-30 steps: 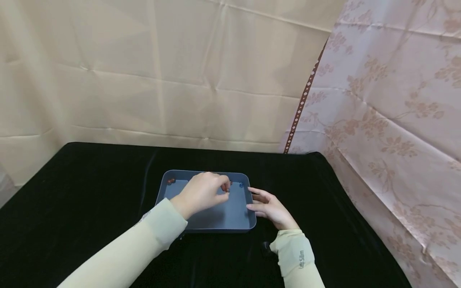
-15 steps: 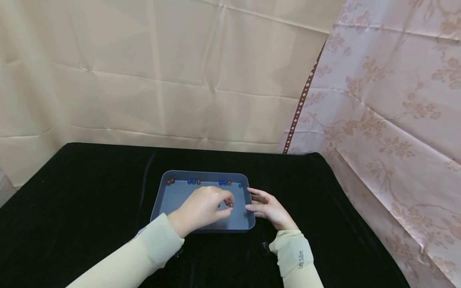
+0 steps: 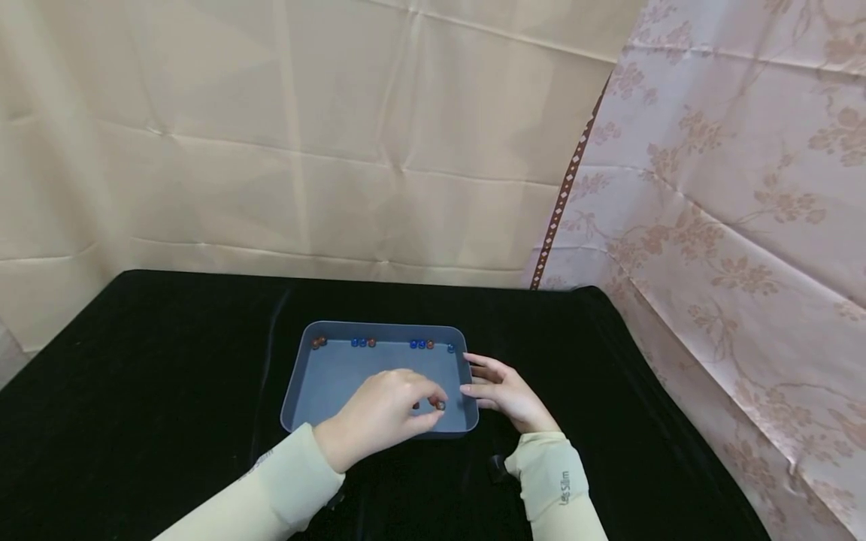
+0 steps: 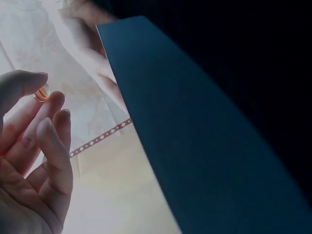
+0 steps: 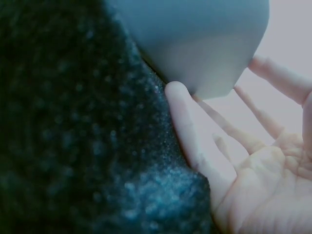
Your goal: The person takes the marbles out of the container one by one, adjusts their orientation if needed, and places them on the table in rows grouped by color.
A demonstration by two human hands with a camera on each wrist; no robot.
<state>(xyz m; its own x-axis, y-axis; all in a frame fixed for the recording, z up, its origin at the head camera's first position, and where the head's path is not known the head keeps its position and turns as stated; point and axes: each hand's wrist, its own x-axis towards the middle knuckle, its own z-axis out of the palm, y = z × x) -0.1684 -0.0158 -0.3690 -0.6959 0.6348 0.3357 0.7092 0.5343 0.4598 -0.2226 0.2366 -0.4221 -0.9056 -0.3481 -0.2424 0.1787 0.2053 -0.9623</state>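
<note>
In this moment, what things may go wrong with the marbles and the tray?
The left hand pinches a striped marble only at the fingertips, so it might slip and roll away.

The right hand is against the side of the tray; an accidental push might scatter the other marbles, since no dividers show between their groups along the far wall.

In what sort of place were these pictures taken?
Probably a simple indoor corner, screened with cloth: a black-covered table, a beige hanging cloth behind it, and a floral hanging cloth at the right.
</note>
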